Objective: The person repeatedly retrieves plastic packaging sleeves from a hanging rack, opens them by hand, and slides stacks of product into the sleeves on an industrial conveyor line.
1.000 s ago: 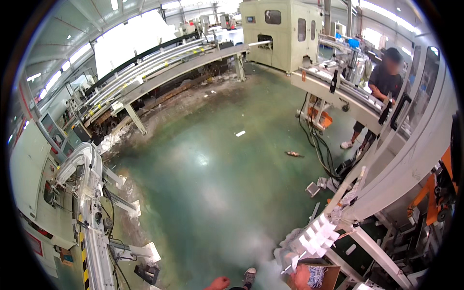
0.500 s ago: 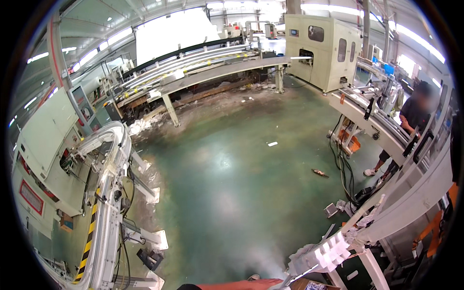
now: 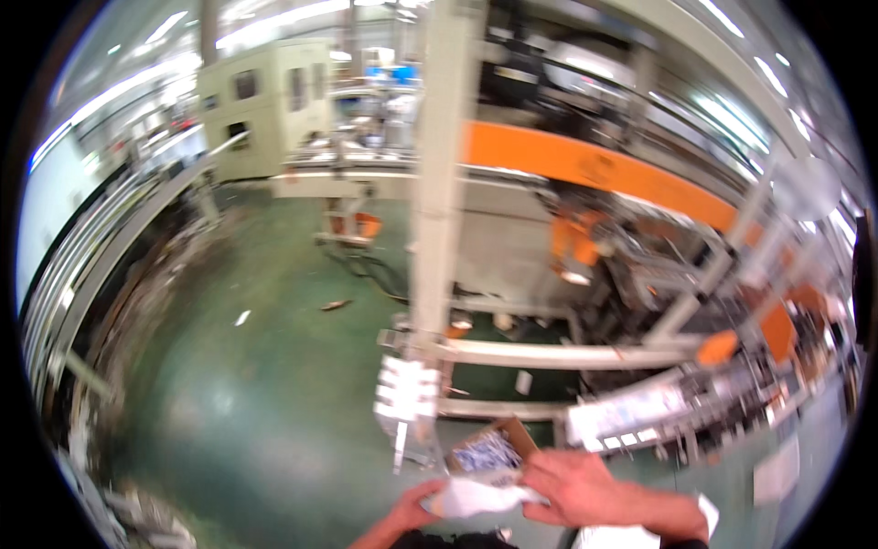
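Observation:
Low in the view, my left hand (image 3: pixel 410 512) and my right hand (image 3: pixel 578 489) hold a white, soft-looking piece (image 3: pixel 480 498) between them. Its left end is in my left fingers, and its right end tapers into my closed right fingers. Blur hides whether it is paper or film. Just beyond it stands an open cardboard box (image 3: pixel 523 437) with white and bluish scraps (image 3: pixel 487 452) inside. A row of white packs (image 3: pixel 407 389) sits left of the box, at the foot of a pale upright post (image 3: pixel 437 201). Another white item (image 3: pixel 622 536) lies under my right forearm, partly hidden.
An orange beam (image 3: pixel 594 165) runs right from the post, above blurred machinery. Pale frame rails (image 3: pixel 567 354) cross below it. More white packs (image 3: pixel 631 416) line a conveyor at right. A beige machine cabinet (image 3: pixel 261 114) stands far left, beside a long conveyor (image 3: pixel 119 229).
My view has swung to the right, so the post, orange beam and box are nearer the middle. Both hands now show with the white piece; earlier only part of a forearm was visible.

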The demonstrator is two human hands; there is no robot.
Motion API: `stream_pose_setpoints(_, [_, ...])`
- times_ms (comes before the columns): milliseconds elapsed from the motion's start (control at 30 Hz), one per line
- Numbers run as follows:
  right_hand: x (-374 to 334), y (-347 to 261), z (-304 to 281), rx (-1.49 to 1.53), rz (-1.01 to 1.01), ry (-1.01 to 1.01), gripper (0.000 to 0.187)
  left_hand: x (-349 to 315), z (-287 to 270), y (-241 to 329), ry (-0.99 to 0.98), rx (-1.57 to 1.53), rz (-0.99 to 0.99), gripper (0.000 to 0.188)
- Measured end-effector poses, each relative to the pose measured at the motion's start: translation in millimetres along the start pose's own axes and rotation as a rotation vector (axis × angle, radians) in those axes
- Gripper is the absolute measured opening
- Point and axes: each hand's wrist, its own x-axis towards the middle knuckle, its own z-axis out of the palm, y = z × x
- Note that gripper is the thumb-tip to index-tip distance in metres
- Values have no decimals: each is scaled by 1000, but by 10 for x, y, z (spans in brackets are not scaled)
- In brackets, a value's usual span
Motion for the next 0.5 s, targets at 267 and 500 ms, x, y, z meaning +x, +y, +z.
stream_pose_setpoints(267, [-495,122,-1774,-131,-55,39,18,1303,1261,788,-94,-49,14,46])
stream_pose_setpoints(500, [-1256,591,-2694,-220,369,131,18,2322,3000,1648,-162,-471,188,43])
